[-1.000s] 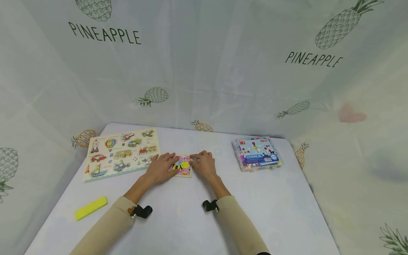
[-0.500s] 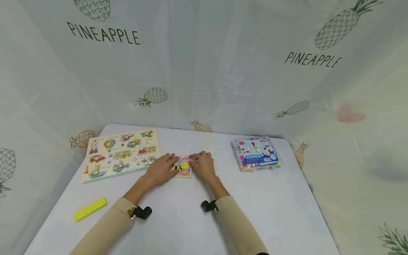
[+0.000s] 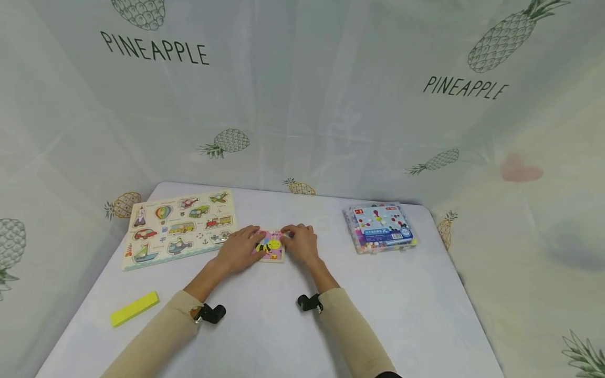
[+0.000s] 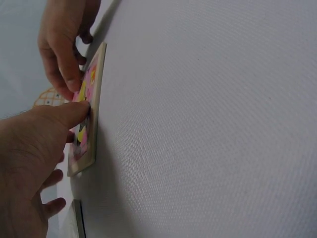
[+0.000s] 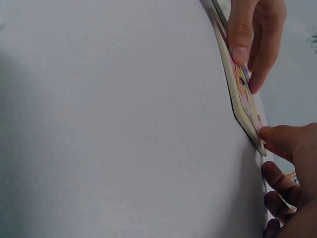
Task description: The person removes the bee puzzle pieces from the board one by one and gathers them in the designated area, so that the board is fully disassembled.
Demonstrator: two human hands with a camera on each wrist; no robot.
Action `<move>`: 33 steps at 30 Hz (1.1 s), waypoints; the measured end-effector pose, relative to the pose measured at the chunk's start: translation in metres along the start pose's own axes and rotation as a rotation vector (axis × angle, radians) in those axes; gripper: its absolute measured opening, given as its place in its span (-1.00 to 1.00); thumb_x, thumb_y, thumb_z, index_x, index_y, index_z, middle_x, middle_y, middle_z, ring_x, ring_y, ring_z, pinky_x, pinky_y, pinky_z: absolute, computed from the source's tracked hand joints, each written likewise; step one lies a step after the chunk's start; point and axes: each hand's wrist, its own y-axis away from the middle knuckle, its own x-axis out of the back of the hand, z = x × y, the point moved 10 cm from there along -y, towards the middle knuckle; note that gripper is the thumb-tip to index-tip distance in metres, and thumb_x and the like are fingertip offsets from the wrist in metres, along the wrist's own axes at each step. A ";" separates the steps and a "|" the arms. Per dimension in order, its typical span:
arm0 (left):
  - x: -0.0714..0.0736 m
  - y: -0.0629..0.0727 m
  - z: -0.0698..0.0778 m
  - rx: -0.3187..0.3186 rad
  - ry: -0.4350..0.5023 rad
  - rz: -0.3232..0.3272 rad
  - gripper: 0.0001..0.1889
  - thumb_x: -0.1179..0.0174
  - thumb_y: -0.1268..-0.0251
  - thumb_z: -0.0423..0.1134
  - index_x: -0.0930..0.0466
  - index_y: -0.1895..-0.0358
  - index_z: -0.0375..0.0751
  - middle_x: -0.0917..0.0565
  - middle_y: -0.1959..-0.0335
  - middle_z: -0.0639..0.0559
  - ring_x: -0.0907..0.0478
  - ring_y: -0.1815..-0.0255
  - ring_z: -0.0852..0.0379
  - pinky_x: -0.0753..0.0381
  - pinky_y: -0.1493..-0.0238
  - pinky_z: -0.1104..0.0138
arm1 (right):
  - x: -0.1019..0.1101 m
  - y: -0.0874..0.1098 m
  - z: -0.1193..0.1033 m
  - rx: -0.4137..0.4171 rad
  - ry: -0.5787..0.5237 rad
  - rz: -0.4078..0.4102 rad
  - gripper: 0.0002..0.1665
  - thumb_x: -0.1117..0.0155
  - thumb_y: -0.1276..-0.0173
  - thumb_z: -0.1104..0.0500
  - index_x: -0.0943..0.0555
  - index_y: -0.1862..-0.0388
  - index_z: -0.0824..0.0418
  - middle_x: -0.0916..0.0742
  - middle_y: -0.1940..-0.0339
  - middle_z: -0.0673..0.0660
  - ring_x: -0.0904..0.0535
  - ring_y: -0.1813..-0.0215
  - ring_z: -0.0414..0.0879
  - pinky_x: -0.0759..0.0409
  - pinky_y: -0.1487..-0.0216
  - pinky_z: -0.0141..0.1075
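A small square wooden puzzle [image 3: 274,252] with a yellow and black bee on pink lies flat on the table, its left and upper parts partly hidden by fingers. My left hand [image 3: 238,251] rests over its left side. In the left wrist view, the left thumb [image 4: 79,113] presses on the puzzle's face while other fingers spread beyond it. My right hand [image 3: 302,245] is at the upper right corner, with thumb and index finger touching there. The right wrist view shows the right thumb [image 5: 277,136] against the puzzle's edge and the remaining fingers loosely bent beside it.
A large vehicle puzzle board [image 3: 163,247] lies to the left, close to my left fingers. In front of it is a yellow block [image 3: 134,308]. A clear plastic case [image 3: 380,228] of colourful small parts sits at the right. Pineapple-print cloth [image 3: 321,105] hangs behind the table.
Both hands keep nearly the same place on the bee puzzle, with only slight finger movement in the right hand. The view shifts a little.
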 end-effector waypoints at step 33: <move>0.000 -0.004 0.026 -0.199 0.030 0.019 -0.70 -0.27 -0.41 -0.20 -0.72 -0.16 0.03 -0.55 -0.34 -0.07 -0.42 -0.39 -0.12 -0.49 -0.19 -0.15 | 0.006 -0.001 0.002 -0.059 -0.297 0.018 -0.83 -0.35 -0.41 0.00 -0.70 0.16 0.05 -0.76 0.15 0.00 -0.61 0.02 -0.02 -0.41 -0.16 0.16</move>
